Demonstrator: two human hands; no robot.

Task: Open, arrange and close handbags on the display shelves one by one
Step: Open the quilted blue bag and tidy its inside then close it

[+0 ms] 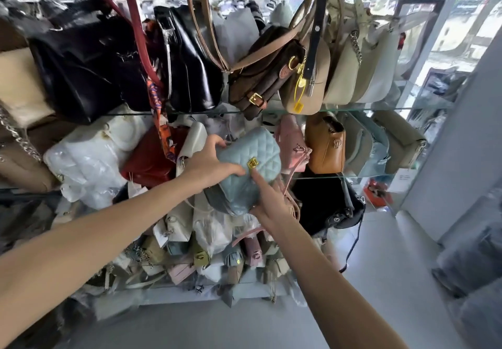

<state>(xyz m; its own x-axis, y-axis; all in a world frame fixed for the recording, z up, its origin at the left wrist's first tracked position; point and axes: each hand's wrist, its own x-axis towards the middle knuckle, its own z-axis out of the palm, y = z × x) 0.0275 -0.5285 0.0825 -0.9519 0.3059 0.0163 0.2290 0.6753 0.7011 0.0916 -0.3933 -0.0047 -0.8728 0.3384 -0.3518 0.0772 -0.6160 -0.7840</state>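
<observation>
A small quilted light-blue handbag (255,158) with a gold clasp (251,163) on its flap is held out in front of the glass shelves. My left hand (210,162) grips its upper left side, thumb on the front near the clasp. My right hand (267,199) supports it from below, and one of its fingers points up to just under the clasp. The flap lies down over the front.
Glass shelves (380,108) are crowded with bags: black ones (89,69) upper left, a brown monogram bag (260,77), cream bags (361,71), a tan bag (326,145), a pink bag (292,142), a red bag (152,155). Straps hang from above. Grey floor (380,280) lies at the right.
</observation>
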